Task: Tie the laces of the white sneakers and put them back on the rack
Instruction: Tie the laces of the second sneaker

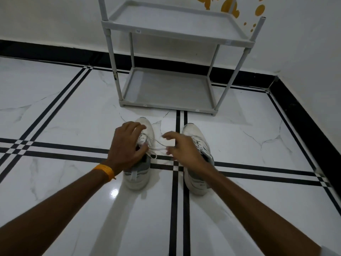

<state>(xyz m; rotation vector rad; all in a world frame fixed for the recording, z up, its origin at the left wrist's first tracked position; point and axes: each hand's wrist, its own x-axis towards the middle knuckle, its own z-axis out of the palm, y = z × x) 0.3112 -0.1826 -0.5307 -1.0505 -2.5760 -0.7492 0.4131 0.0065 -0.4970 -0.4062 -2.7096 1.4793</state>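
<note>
Counting: 2 white sneakers, left one [140, 163] and right one [197, 159], side by side on the tiled floor [73, 108], toes twd 1 grey rack [166, 89] w/ 2 bare shelves. Left hand [127, 146] lies over the left sneaker, fingers spread. Right hand [182, 146], btwn the pair, pinches a lace [156, 143] running from the left sneaker. 1 orange wristband [104, 171] on left wrist.

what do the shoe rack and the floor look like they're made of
The shoe rack looks like grey moulded plastic, matt: its shelves are one-piece trays slotted onto tubular posts, though painted metal tubes are possible. The floor looks like polished marble or marble-look tile: grey veining, black inlay stripes, a glossy reflection.
</note>
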